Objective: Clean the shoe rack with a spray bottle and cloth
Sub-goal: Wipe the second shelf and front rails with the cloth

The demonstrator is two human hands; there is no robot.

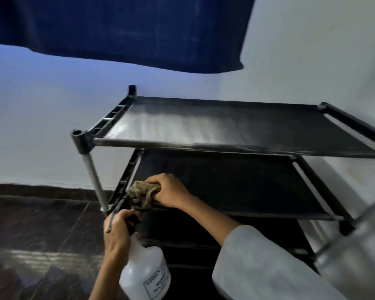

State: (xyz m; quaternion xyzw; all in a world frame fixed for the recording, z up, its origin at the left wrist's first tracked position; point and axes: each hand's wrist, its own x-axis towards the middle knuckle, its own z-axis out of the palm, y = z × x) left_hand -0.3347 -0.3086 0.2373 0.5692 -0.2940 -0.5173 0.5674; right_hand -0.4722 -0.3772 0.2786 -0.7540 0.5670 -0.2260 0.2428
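A black shoe rack point(236, 131) is standing on a dark tiled floor point(41, 230), close to a pale wall. Its top shelf point(204, 124) is showing a pale, dusty sheen across the fabric. The second shelf point(236, 182) below it is carrying a crumpled brownish cloth point(142, 192) at its front left corner, beside the metal post point(95, 180). Lower shelves are lying in shadow, and I cannot tell what is resting on them.
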